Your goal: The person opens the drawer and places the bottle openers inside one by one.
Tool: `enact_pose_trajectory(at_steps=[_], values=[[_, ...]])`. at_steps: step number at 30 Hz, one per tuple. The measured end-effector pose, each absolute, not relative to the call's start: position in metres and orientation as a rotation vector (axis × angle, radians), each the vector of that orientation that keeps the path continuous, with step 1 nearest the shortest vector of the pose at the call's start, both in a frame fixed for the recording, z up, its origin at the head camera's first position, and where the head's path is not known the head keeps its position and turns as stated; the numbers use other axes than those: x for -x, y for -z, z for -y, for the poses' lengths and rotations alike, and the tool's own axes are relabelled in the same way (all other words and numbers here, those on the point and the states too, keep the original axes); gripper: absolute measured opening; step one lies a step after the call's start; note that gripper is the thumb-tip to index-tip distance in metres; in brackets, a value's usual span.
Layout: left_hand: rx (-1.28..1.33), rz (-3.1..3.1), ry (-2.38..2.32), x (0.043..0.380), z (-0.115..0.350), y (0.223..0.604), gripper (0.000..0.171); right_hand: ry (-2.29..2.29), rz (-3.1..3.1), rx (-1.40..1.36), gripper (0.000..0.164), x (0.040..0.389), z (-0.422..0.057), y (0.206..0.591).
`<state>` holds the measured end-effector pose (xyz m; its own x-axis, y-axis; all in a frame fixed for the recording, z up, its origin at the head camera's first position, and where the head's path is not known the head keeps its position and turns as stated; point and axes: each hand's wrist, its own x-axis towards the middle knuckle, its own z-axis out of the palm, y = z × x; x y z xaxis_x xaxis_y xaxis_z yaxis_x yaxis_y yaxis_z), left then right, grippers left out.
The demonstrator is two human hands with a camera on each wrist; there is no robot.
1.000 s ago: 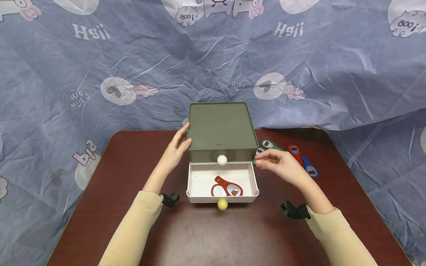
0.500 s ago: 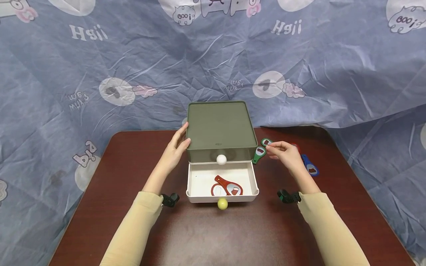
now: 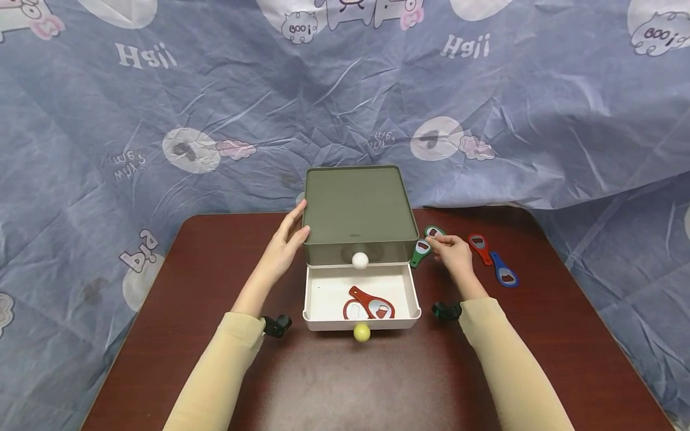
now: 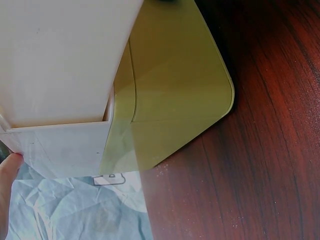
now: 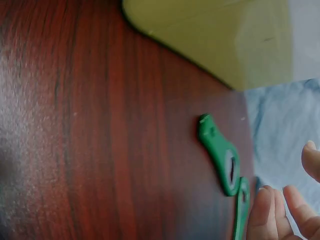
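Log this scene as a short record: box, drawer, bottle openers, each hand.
Box: grey-green, standing on the table
Lower drawer: pulled open, yellow knob
Inside drawer: two red openers, overlapping
Right of box: two green openers; farther right, one red opener and one blue opener
Left hand: touches the box's left side
Right hand: beside the green openers, nothing seen between its fingertips

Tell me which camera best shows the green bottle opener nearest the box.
The right wrist view: the green bottle opener lies whole and large. The head view shows it small, beside the right hand; the left wrist view shows none.
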<state>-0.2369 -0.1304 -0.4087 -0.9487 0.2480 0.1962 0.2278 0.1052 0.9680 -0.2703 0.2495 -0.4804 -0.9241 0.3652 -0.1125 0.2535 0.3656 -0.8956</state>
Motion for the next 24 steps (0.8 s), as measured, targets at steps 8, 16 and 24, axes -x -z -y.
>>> enact_pose_trajectory(at_steps=[8,16,24], values=[[-0.503,-2.340,-2.018,0.238,0.131,0.410,0.057,-1.305,2.681,0.604,0.057,0.276,-0.246,0.495],[-0.496,-2.335,-2.016,0.239,0.130,0.411,0.057,-1.207,2.731,0.646,0.064,0.279,-0.240,0.503],[-0.497,-2.326,-2.020,0.239,0.131,0.412,0.056,-1.153,2.753,0.661,0.065,0.284,-0.228,0.507]])
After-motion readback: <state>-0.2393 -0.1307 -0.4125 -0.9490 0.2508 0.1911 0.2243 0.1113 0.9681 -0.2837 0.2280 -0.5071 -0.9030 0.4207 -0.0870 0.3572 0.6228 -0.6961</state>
